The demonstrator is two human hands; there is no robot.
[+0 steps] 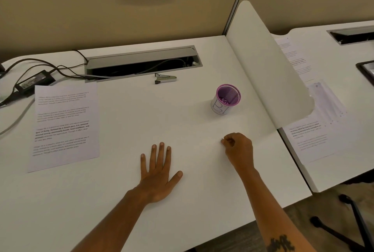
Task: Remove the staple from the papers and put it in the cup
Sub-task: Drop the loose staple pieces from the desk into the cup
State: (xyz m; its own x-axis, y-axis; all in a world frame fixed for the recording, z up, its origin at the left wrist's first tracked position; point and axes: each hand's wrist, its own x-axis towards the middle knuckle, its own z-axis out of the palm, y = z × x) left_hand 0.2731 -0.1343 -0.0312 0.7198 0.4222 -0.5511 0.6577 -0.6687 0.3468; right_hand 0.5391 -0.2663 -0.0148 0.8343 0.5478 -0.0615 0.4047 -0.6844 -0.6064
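Both hands sit on the desk: left hand flat, fingers spread; right hand pinched shut, contents indiscernible. Likely next: carry to cup.

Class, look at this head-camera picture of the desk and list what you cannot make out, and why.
- Staple: too small to see; the right hand is curled with pinched fingertips, so whether it holds one is unclear.
- Cup contents: pale specks at the bottom, too blurred to identify.
- Paper text: too small and blurred to read.
- Power adapter cables: cut off by the left edge.
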